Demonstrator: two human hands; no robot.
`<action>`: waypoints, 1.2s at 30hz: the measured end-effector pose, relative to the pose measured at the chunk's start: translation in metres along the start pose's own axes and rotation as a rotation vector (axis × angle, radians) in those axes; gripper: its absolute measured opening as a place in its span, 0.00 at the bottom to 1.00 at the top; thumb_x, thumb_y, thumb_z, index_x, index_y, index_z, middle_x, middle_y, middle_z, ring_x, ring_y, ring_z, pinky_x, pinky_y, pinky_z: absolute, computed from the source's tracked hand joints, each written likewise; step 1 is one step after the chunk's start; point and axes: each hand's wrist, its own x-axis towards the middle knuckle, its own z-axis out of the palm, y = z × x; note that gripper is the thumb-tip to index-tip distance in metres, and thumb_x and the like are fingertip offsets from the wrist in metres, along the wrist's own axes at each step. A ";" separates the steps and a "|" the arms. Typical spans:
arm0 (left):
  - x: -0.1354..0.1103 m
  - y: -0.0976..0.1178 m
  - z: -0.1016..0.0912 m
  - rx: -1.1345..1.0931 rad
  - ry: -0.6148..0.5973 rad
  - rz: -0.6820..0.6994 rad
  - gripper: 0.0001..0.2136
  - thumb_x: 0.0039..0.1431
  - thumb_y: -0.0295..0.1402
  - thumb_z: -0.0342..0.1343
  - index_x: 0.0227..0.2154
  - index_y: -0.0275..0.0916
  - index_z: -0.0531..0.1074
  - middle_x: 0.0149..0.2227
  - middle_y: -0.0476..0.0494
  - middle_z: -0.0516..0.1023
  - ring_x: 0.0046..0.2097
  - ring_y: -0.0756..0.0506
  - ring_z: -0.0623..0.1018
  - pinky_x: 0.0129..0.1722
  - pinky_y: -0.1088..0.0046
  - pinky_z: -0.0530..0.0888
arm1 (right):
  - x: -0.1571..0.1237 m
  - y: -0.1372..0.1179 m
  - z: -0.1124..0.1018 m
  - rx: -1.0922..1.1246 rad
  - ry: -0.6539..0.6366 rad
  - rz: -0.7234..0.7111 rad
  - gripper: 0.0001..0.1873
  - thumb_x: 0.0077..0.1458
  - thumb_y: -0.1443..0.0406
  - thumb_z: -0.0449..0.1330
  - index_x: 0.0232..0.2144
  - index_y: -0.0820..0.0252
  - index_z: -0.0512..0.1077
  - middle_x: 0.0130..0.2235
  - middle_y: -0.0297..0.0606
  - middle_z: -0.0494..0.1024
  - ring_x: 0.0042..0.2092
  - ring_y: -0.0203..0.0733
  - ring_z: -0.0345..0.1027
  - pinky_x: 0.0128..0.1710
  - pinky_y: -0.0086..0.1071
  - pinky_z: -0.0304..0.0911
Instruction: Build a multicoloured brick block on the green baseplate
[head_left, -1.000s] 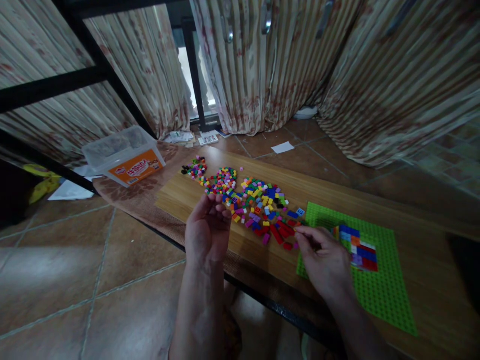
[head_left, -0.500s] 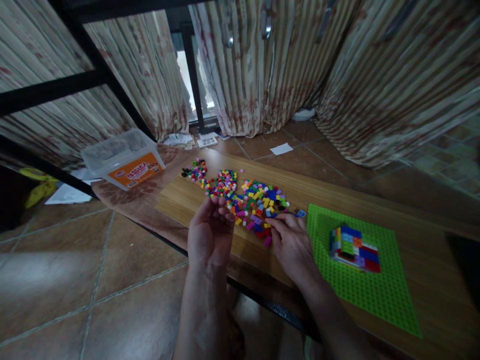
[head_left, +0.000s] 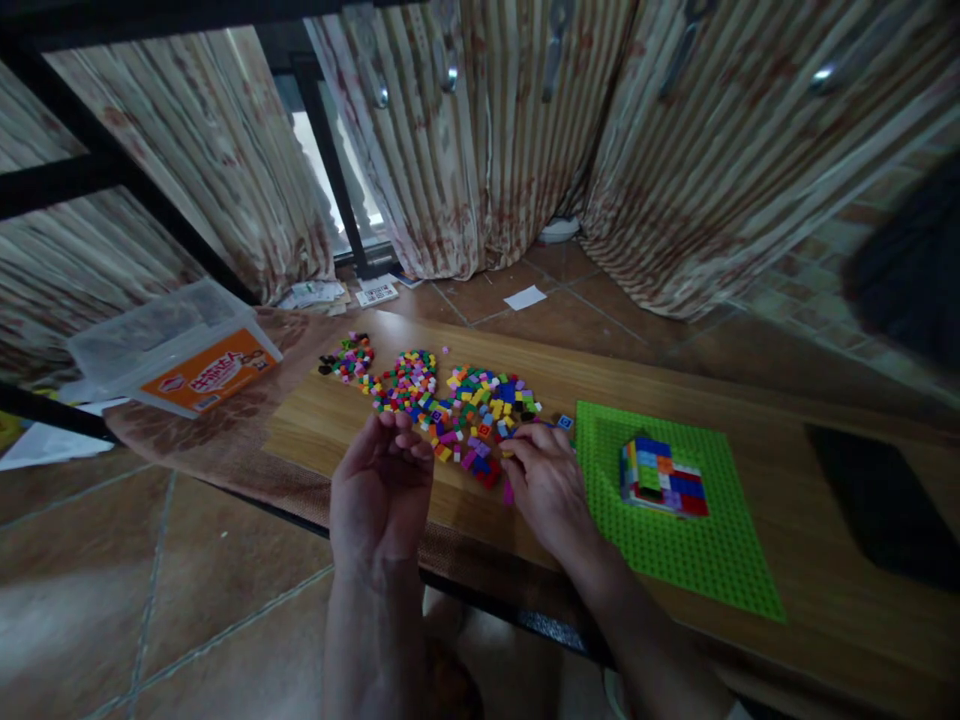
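My left hand [head_left: 386,490] is turned palm up in front of the loose bricks, its fingers loosely curled and its palm bare. My right hand [head_left: 546,480] reaches down at the right end of the pile of toy building bricks [head_left: 487,395], thumb and fingers pinched on a small yellow brick [head_left: 508,454]. Just right of that hand lies a green baseplate [head_left: 697,560]. A multicoloured block of stacked bricks [head_left: 664,478] stands on it. A blue brick [head_left: 565,422] sits apart near the plate's left edge.
A clear plastic tub [head_left: 180,345] with an orange label stands at the left on a brown cloth [head_left: 292,340]. The wooden board [head_left: 622,385] carries the bricks, and a dark flat panel [head_left: 881,500] lies at its right. Curtains [head_left: 480,150] hang behind.
The view has swung to the right, so everything sits further left in it. Both hands keep nearly the same poses, the right still at the edge of the pile.
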 end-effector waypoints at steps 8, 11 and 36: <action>-0.001 -0.001 0.002 0.001 0.019 -0.005 0.10 0.63 0.24 0.45 0.28 0.33 0.69 0.26 0.47 0.72 0.24 0.55 0.70 0.23 0.80 0.70 | 0.004 -0.002 -0.001 0.011 0.013 0.020 0.05 0.58 0.68 0.59 0.32 0.57 0.74 0.40 0.40 0.75 0.44 0.47 0.64 0.46 0.40 0.61; -0.001 -0.001 0.003 0.008 0.015 -0.006 0.10 0.63 0.23 0.45 0.28 0.32 0.69 0.26 0.47 0.72 0.24 0.55 0.70 0.23 0.80 0.70 | 0.005 -0.011 -0.017 0.110 0.091 0.034 0.04 0.60 0.66 0.57 0.34 0.58 0.73 0.39 0.40 0.75 0.43 0.46 0.66 0.44 0.39 0.62; -0.003 -0.028 0.017 0.113 0.060 -0.031 0.12 0.63 0.24 0.44 0.26 0.32 0.69 0.26 0.45 0.72 0.24 0.54 0.70 0.21 0.81 0.71 | -0.046 0.112 -0.143 0.428 0.361 0.643 0.15 0.45 0.57 0.64 0.35 0.57 0.80 0.37 0.41 0.83 0.41 0.49 0.76 0.45 0.43 0.69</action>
